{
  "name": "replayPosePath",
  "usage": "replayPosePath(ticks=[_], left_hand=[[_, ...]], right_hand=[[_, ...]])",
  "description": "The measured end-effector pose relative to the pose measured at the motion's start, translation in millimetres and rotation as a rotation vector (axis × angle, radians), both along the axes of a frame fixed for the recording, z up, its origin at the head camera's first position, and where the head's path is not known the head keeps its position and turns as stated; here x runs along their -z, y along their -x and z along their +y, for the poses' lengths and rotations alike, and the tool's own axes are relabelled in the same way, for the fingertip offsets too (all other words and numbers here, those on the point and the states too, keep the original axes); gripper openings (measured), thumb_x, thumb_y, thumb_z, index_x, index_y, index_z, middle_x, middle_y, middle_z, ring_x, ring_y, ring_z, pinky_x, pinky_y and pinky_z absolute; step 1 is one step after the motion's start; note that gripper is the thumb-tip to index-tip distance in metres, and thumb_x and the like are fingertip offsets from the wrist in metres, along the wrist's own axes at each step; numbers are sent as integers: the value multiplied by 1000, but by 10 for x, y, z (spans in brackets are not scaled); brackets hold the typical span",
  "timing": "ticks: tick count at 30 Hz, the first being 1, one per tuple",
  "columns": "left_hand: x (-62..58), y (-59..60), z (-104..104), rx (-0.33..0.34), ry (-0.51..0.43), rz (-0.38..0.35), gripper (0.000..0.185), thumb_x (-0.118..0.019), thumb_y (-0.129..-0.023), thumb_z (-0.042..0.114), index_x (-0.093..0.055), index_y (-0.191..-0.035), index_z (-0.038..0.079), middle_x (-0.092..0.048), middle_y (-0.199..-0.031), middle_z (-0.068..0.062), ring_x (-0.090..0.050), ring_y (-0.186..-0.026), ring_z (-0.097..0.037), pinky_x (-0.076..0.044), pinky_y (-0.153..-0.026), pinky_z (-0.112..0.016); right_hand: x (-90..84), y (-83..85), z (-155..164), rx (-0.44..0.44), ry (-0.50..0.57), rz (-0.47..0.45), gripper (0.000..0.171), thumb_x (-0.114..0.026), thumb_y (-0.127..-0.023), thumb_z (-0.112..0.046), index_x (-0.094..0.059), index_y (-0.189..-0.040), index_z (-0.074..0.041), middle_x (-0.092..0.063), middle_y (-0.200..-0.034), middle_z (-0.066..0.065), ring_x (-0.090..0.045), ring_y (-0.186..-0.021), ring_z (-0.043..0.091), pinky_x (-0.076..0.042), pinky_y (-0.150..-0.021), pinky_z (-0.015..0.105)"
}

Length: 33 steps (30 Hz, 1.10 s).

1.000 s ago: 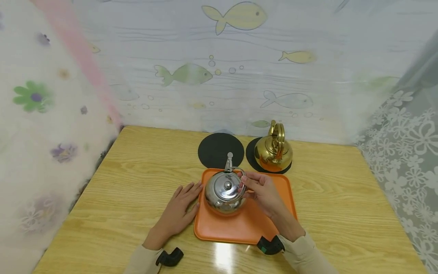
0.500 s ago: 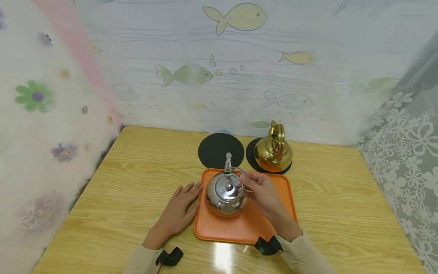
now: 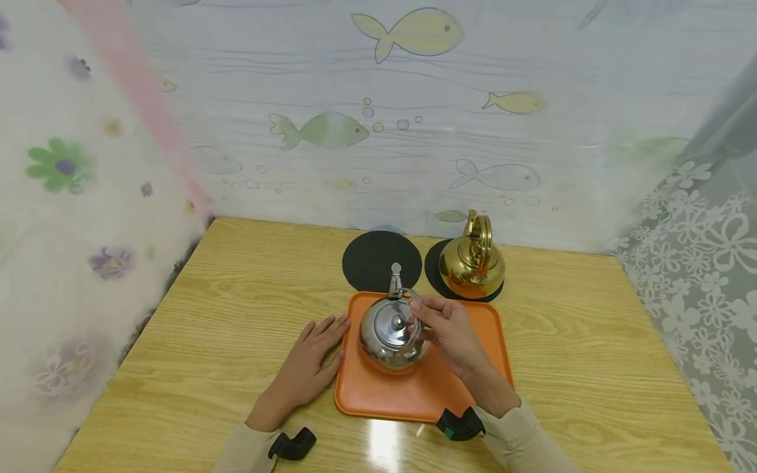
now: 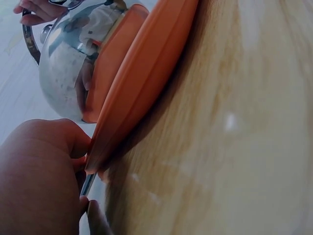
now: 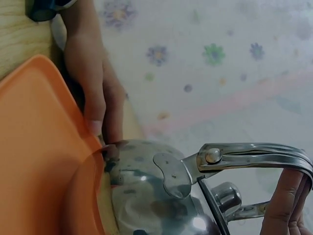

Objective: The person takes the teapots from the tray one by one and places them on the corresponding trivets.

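A shiny silver kettle (image 3: 380,348) is over the left half of the orange tray (image 3: 402,398), its spout pointing to the back. My right hand (image 3: 454,338) grips its arched handle; in the right wrist view, fingers (image 5: 283,200) of that hand curl under the handle. My left hand (image 3: 304,365) lies beside the tray with fingers extended, the fingertips at the tray's left edge. The left wrist view shows the thumb side of this hand (image 4: 39,166) right at the tray's rim (image 4: 146,73), with the kettle's rounded body (image 4: 61,73) behind.
A gold kettle (image 3: 467,269) stands on a black round mat behind the tray's right corner. Another black round mat (image 3: 378,259) lies to its left, just beyond the silver kettle's spout. The wooden table (image 3: 236,295) backs onto a fish-patterned curtain (image 3: 414,164).
The silver kettle has shifted slightly to the right over the tray, with my right hand still on its handle. My left hand has stayed at the tray's edge.
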<state>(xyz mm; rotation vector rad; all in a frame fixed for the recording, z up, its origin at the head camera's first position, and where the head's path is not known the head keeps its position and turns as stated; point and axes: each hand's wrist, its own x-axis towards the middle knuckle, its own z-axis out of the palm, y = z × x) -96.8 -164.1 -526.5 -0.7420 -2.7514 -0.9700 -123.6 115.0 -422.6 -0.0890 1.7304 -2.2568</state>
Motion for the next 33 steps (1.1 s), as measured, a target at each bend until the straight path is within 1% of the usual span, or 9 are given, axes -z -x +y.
replayPosePath(ticks=[3,5,12,19,22,26,29,31,33], left_hand=[[0,-1,-4,-1,-4,3,54,-59,-103,25,-48,-153,11,-47,-157,-5,-40,-148,-32,-22,-121,-61],[-3,0,-7,0,-3,3,54,-59,-103,25,-48,-153,11,-47,-157,-5,-40,-148,-32,-23,-121,-61],[0,2,-10,-2,-1,4,54,-58,-103,27,-48,-154,12,-46,-158,-5,-40,-148,-32,-23,-121,-61],[7,-4,-8,-5,-3,-7,54,-57,-104,28,-47,-154,13,-45,-159,-4,-39,-148,-32,-22,-122,-60],[0,-9,-9,-5,-6,-10,54,-57,-104,28,-47,-154,13,-45,-158,-5,-39,-148,-33,-22,-122,-61],[-13,-11,-8,-3,-9,-7,54,-58,-103,27,-47,-154,12,-46,-158,-6,-39,-148,-33,-22,-121,-61],[-16,-9,-6,-1,-10,-6,54,-58,-103,27,-47,-154,12,-46,-158,-6,-39,-148,-34,-22,-121,-62],[-17,-9,-4,0,-12,-6,54,-58,-103,27,-48,-154,12,-46,-158,-6,-39,-148,-34,-22,-121,-62],[-18,-8,-2,-1,-11,-6,53,-58,-103,26,-48,-153,12,-46,-158,-6,-39,-148,-34,-23,-121,-62]], right_hand=[[-14,-1,-6,-4,4,5,14,-58,-103,-8,-69,-95,-8,-68,-74,-6,-63,-72,6,-54,-62,20],[-20,-3,-7,-5,2,9,14,-58,-103,-8,-69,-95,-7,-68,-74,-6,-63,-72,7,-53,-62,20],[-35,12,-31,19,-5,29,11,-59,-102,-7,-67,-98,0,-68,-73,-5,-63,-70,6,-54,-62,20],[-54,13,-46,57,-27,34,11,-59,-101,-5,-66,-100,4,-69,-72,-5,-63,-66,5,-51,-57,18],[-63,10,-47,64,-35,47,12,-60,-101,-5,-67,-102,5,-69,-73,-5,-63,-67,6,-53,-59,18],[-73,12,-48,63,-30,84,9,-62,-99,-3,-70,-101,1,-70,-73,-3,-66,-67,7,-59,-63,21],[-83,18,-50,71,-34,108,8,-63,-98,-1,-71,-99,1,-71,-72,-3,-67,-64,7,-59,-62,22],[-93,21,-55,80,-43,112,8,-64,-97,0,-71,-99,3,-72,-72,-2,-68,-63,8,-60,-61,22],[-107,27,-62,89,-62,113,10,-64,-96,1,-70,-101,7,-73,-73,-2,-69,-64,9,-60,-61,23]])
